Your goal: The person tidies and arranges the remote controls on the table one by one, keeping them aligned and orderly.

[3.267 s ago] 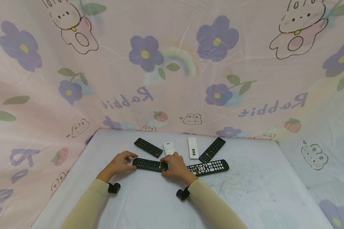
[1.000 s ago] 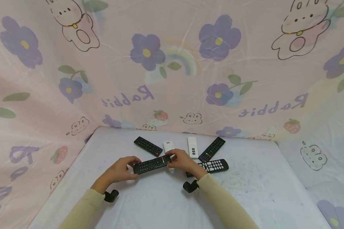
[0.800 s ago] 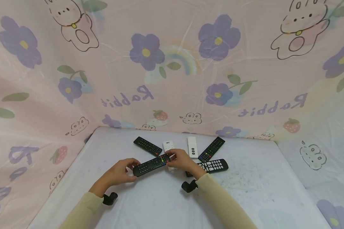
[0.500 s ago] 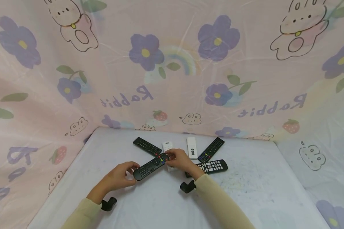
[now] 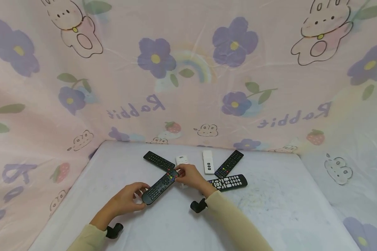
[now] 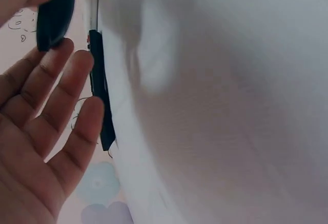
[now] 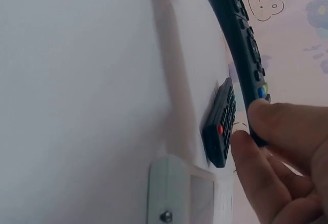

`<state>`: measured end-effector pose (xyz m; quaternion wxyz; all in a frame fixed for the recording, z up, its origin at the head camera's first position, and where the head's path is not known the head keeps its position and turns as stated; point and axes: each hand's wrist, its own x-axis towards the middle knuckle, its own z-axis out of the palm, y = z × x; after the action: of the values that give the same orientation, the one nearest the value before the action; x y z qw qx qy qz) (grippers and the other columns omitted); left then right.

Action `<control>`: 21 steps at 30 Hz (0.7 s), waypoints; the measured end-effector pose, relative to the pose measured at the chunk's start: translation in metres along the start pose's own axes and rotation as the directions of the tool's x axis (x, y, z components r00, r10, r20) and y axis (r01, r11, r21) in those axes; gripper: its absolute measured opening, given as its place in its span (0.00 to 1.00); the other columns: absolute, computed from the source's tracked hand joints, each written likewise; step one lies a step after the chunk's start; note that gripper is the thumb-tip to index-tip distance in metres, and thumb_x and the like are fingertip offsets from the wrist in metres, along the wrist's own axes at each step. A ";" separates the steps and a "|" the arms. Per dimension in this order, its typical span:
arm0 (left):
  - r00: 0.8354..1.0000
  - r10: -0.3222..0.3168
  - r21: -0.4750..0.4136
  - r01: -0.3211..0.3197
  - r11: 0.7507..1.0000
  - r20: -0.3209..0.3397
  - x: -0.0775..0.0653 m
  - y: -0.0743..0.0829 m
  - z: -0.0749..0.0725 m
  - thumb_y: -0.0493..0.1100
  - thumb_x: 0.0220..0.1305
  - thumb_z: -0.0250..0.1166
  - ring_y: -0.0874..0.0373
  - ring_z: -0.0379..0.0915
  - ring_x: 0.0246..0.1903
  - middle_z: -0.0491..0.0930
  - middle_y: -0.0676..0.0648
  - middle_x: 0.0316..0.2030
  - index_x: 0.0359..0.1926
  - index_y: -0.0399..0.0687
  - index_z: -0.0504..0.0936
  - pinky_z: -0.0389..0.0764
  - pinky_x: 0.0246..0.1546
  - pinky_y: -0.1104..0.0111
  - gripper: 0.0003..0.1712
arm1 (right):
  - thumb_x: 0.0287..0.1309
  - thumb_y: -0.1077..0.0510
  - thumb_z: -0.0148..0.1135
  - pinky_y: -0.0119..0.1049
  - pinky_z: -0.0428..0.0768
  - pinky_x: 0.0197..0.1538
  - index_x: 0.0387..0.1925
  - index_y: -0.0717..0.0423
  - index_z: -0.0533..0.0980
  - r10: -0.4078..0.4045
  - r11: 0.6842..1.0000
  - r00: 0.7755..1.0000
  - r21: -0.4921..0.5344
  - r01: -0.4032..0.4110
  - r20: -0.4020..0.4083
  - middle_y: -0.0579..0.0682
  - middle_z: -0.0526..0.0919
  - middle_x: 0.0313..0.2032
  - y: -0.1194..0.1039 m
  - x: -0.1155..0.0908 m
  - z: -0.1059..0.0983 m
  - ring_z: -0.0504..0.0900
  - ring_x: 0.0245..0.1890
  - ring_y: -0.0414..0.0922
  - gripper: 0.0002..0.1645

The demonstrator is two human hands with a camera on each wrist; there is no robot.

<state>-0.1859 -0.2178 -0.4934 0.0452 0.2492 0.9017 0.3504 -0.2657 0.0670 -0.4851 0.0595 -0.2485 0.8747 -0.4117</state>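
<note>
A black remote control with coloured buttons at its far end is held tilted above the table between both hands. My right hand pinches the coloured-button end; the right wrist view shows the thumb on this remote, raised off the surface. At the near end, my left hand holds it between thumb and fingertips. The left wrist view shows that end of the remote with a fingertip at its edge. Just behind lies another black remote. A white remote is partly hidden by the right hand.
Farther right on the white table lie a white remote, a black remote set diagonally, and a black remote with white buttons, partly behind the right wrist. A patterned cloth rises along the back and sides.
The held remote was lifted off the table and turned from roughly level to a steep diagonal. The left hand came nearer and lower in view; the right hand shifted slightly left just now.
</note>
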 end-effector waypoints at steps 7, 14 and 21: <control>0.998 0.046 0.012 -0.046 0.999 -0.037 -0.003 -0.002 0.002 0.44 0.44 0.77 0.69 0.73 0.34 0.78 0.60 0.35 0.52 0.50 0.78 0.78 0.34 0.70 0.31 | 0.52 0.64 0.68 0.29 0.80 0.40 0.49 0.61 0.79 -0.008 0.999 1.000 -0.047 0.008 -0.014 0.52 0.84 0.36 -0.009 0.006 0.007 0.82 0.36 0.42 0.20; 0.999 0.003 0.002 -0.003 1.000 -0.036 -0.007 -0.002 0.001 0.46 0.43 0.78 0.68 0.73 0.33 0.78 0.59 0.35 0.53 0.48 0.77 0.77 0.34 0.71 0.33 | 0.57 0.62 0.65 0.28 0.80 0.41 0.54 0.60 0.77 0.004 0.995 1.000 -0.101 -0.001 0.031 0.53 0.84 0.46 -0.017 0.011 0.014 0.83 0.42 0.44 0.21; 1.000 -0.011 0.017 0.011 1.000 -0.018 -0.008 -0.008 0.002 0.49 0.42 0.79 0.66 0.72 0.31 0.77 0.60 0.32 0.55 0.46 0.76 0.77 0.34 0.72 0.37 | 0.57 0.63 0.65 0.27 0.79 0.42 0.54 0.59 0.77 -0.018 0.987 0.998 -0.155 0.028 0.067 0.52 0.83 0.48 -0.025 0.021 0.016 0.82 0.41 0.42 0.22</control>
<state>-0.1814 -0.2252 -0.5006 0.0372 0.2414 0.9064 0.3447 -0.2690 0.0325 -0.4744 0.0639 -0.2759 0.8989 -0.3342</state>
